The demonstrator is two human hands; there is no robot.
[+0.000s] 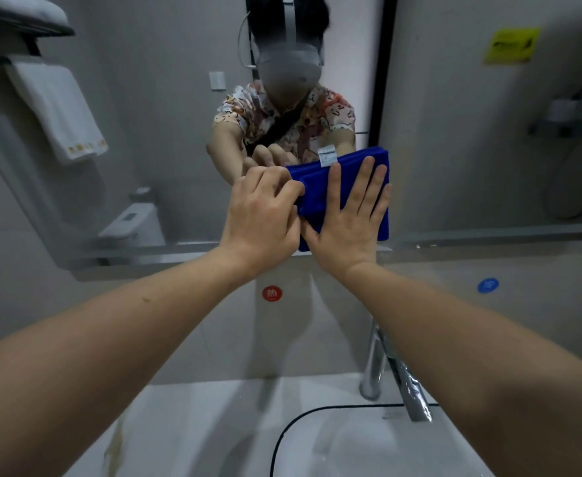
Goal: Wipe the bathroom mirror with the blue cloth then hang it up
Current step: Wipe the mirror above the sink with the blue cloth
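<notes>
I have the folded blue cloth (320,197) pressed against the bathroom mirror (455,149) near its lower edge, above the sink (334,442). My right hand (348,218) lies flat on it, fingers spread straight; my left hand (265,215) pinches its left edge with curled fingers. I judge the wiping is under way, with hanging up not yet done. The cloth's long axis runs left to right, its white tag (327,155) at the top.

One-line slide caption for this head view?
Right hand presses the folded blue cloth flat on the bathroom mirror while left hand pinches its edge, above the sink.
</notes>
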